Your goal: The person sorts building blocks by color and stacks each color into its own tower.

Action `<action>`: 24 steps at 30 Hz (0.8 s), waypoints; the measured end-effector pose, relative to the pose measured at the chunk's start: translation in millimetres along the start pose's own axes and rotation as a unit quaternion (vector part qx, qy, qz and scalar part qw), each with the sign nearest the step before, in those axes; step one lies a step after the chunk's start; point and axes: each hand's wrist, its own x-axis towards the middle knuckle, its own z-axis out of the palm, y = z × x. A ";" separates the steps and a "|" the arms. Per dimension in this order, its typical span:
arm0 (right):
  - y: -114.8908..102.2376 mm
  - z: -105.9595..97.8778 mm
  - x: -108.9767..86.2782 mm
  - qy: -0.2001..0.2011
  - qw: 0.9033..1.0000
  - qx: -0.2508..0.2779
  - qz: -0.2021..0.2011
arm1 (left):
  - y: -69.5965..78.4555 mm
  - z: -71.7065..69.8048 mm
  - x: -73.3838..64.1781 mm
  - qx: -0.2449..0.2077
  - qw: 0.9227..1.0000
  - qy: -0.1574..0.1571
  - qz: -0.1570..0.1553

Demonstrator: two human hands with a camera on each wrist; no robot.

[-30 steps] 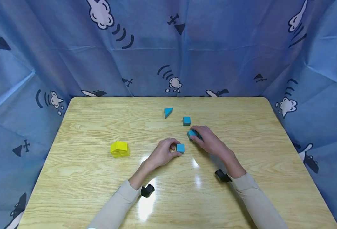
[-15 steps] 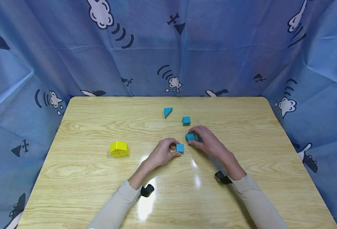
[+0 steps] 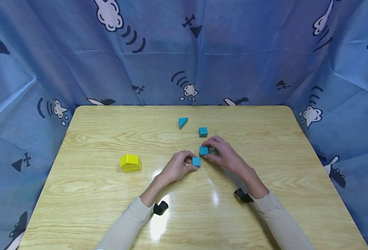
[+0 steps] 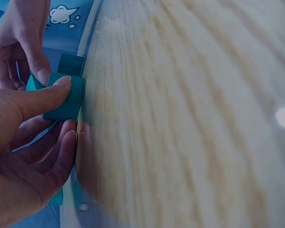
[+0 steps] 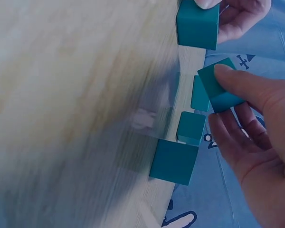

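Observation:
My left hand [image 3: 177, 166] pinches a blue cube [image 3: 196, 161] between thumb and fingers, low at the tabletop. In the left wrist view its thumb lies across that cube [image 4: 66, 102]. A little farther back and to the right, my right hand [image 3: 225, 152] pinches a second blue cube [image 3: 204, 150]. The right wrist view shows this cube [image 5: 221, 88] tilted, apart from the left hand's cube [image 5: 197, 28]. A darker blue block [image 3: 216, 151] lies partly hidden under the right palm. Behind the hands are another blue cube [image 3: 203, 132] and a blue triangular block [image 3: 182, 122].
Stacked yellow blocks [image 3: 130, 163] with a sloped top stand left of the hands. The wooden table [image 3: 93, 201] has a patterned blue cloth [image 3: 159, 52] at its back and sides. Black wrist cameras [image 3: 161, 208] sit by both cuffs.
My right hand has carried its cube a little left and toward me, closer to the left hand's cube. The left hand has stayed in place on its cube.

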 end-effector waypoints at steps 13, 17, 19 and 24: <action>-5.9 6.4 -21.1 -0.011 1.000 0.019 0.007 | 0.0 -0.7 0.3 -0.008 1.000 0.000 -0.005; -5.1 9.7 -25.4 -0.018 0.999 0.029 0.015 | 0.4 -0.9 -0.1 -0.004 1.000 0.000 -0.003; -4.2 11.7 -26.6 -0.022 0.999 0.033 0.021 | 0.3 -0.9 -0.4 -0.004 1.000 0.000 -0.003; -1.1 15.5 -27.9 -0.031 0.998 0.050 0.035 | -0.6 -0.6 0.2 -0.004 1.000 0.001 -0.006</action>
